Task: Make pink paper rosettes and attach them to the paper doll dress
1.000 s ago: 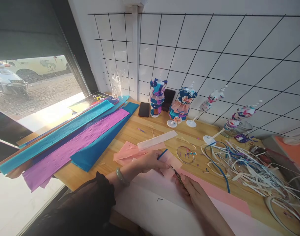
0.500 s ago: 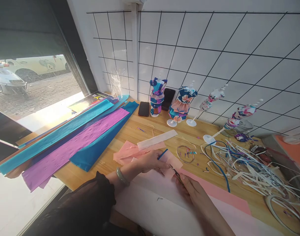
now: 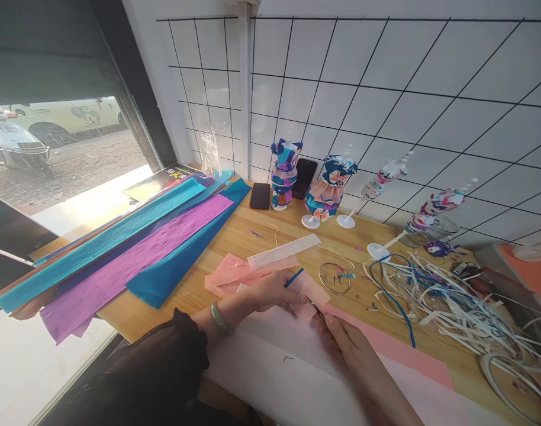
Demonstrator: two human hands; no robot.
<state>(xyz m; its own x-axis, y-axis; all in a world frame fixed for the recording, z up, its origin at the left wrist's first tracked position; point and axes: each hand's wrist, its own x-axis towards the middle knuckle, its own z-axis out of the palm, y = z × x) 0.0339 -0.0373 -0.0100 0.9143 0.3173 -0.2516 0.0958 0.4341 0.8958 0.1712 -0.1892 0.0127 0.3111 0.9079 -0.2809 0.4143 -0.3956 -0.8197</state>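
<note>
My left hand (image 3: 270,291) is closed, its fingers pinching a pale pink piece of paper (image 3: 315,286). A narrow blue strip (image 3: 295,277) lies along that paper beside my fingertips. In my right hand (image 3: 344,340) is a small pair of scissors (image 3: 315,308), with the fingers wrapped round the handles. The blades point up and left to the pale pink paper, close to my left fingertips; whether they are cutting into it is too small to tell. Beneath both hands spreads a large pale sheet (image 3: 270,361), with a pink sheet (image 3: 399,343) at its right.
Crepe paper strips, turquoise (image 3: 115,239) and purple (image 3: 137,266), cover the left side. Behind stand dressed mini mannequins (image 3: 283,171) and a phone (image 3: 260,196). A wire ring (image 3: 335,278) lies ahead, and a tangle of white strips (image 3: 466,302) fills the right.
The scissors and my right hand have shifted very slightly. My left hand still pinches the pale pink paper in the same place.
</note>
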